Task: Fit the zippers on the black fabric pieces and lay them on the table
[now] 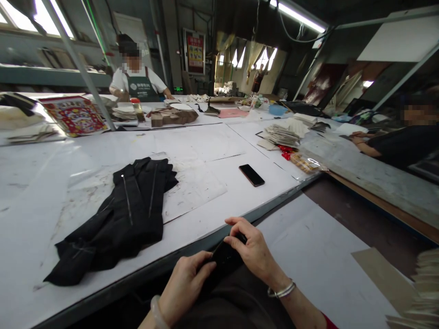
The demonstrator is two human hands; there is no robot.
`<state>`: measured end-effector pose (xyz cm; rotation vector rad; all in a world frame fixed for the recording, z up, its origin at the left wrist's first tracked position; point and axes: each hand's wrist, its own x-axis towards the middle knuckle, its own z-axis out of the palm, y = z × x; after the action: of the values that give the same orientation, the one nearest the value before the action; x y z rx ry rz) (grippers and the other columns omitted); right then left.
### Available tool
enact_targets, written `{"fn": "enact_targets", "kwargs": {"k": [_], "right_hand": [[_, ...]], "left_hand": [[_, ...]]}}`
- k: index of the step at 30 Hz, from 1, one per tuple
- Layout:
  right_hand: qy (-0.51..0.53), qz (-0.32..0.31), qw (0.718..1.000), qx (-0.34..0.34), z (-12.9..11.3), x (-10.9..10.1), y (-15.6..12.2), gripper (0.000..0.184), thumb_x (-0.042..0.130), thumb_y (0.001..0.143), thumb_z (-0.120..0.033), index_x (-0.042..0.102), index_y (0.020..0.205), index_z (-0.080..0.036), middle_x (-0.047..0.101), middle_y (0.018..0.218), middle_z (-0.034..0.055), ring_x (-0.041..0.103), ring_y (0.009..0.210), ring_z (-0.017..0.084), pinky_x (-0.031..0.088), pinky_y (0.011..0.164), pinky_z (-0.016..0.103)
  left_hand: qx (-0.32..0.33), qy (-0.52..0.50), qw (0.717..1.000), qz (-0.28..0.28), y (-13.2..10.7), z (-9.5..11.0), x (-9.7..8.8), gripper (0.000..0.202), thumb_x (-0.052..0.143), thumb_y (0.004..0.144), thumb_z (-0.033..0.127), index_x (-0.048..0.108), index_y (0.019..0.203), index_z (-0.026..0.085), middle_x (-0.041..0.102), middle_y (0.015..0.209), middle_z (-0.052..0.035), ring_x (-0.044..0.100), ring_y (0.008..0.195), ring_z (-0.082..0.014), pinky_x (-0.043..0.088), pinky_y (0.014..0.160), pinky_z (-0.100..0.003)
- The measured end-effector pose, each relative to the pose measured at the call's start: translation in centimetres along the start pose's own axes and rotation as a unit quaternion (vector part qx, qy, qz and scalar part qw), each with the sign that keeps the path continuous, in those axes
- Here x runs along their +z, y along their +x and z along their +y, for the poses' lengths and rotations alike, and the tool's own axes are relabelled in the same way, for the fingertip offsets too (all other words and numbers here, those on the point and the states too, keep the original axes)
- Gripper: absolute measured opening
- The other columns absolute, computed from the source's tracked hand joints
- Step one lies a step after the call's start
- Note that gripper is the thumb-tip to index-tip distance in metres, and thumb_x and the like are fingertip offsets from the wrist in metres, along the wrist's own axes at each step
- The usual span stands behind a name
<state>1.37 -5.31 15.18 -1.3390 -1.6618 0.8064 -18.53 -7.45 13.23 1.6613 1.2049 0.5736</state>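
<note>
My left hand (pixel 188 277) pinches the near-left edge of a small black fabric piece (pixel 223 257) between thumb and fingers. At its far-right edge, my right hand (pixel 249 246) grips the same piece, with the index finger raised and bent. The piece is held over my dark lap, just off the table's front edge, and its lower part blends into the dark clothing. On the white table to the left lies a fanned pile of black fabric pieces (pixel 137 210) with thin silvery lines on them. Beyond my right hand, a phone (pixel 252 175) lies flat with its dark screen up.
A metal table edge (pixel 206 238) runs in front of me. Stacked pale pieces (pixel 278 135) and a plastic packet (pixel 305 162) sit farther right. Brown bundles (pixel 173 116) stand across the table near an aproned person (pixel 140 84). Another person (pixel 394 141) sits at right.
</note>
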Motion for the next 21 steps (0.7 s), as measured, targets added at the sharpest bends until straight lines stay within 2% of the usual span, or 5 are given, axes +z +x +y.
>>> {"fn": "enact_targets", "kwargs": {"k": [6,9,12,16,21], "right_hand": [[-0.021,-0.009,1.000,-0.001,0.5,0.2,-0.1,0.015,0.063,0.085,-0.015,0.053,0.075,-0.022,0.069,0.098,0.0042,0.065,0.093,0.020,0.048,0.084,0.032],[-0.037,-0.012,0.999,-0.015,0.3,0.2,-0.1,0.016,0.062,0.085,-0.013,0.053,0.076,-0.021,0.067,0.089,0.0026,0.064,0.085,0.019,0.047,0.079,0.030],[-0.051,-0.008,0.998,-0.029,0.2,0.3,-0.3,0.017,0.062,0.086,-0.012,0.052,0.076,-0.021,0.065,0.085,0.0019,0.062,0.081,0.018,0.047,0.076,0.029],[-0.069,0.006,0.997,-0.035,0.3,0.3,-0.6,0.018,0.062,0.085,-0.010,0.052,0.076,-0.021,0.063,0.082,0.0017,0.061,0.078,0.018,0.046,0.073,0.029],[-0.083,0.013,0.996,-0.034,0.1,0.3,-0.8,0.018,0.062,0.085,-0.009,0.052,0.075,-0.021,0.064,0.081,0.0017,0.061,0.077,0.018,0.046,0.073,0.029]], "left_hand": [[0.000,-0.014,1.000,0.019,0.0,-0.5,0.6,0.041,0.047,0.096,0.043,0.071,0.076,0.018,0.067,0.066,-0.0003,0.055,0.060,-0.0158,0.039,0.056,-0.023],[0.000,-0.031,0.999,0.028,0.0,-0.6,0.8,0.043,0.048,0.095,0.045,0.074,0.076,0.017,0.069,0.068,-0.0013,0.059,0.063,-0.0176,0.043,0.057,-0.023],[-0.007,-0.047,0.998,0.039,0.0,-0.9,1.0,0.039,0.051,0.093,0.044,0.077,0.083,0.018,0.074,0.074,-0.0025,0.066,0.072,-0.0221,0.049,0.064,-0.025],[-0.005,-0.060,0.995,0.078,0.4,-1.4,1.4,0.028,0.061,0.087,0.041,0.078,0.096,0.021,0.079,0.093,-0.0043,0.070,0.087,-0.0263,0.053,0.077,-0.030],[-0.006,-0.084,0.991,0.109,1.1,-1.2,1.9,0.024,0.066,0.083,0.040,0.076,0.092,0.021,0.078,0.092,-0.0043,0.070,0.087,-0.0258,0.052,0.080,-0.031]]}}
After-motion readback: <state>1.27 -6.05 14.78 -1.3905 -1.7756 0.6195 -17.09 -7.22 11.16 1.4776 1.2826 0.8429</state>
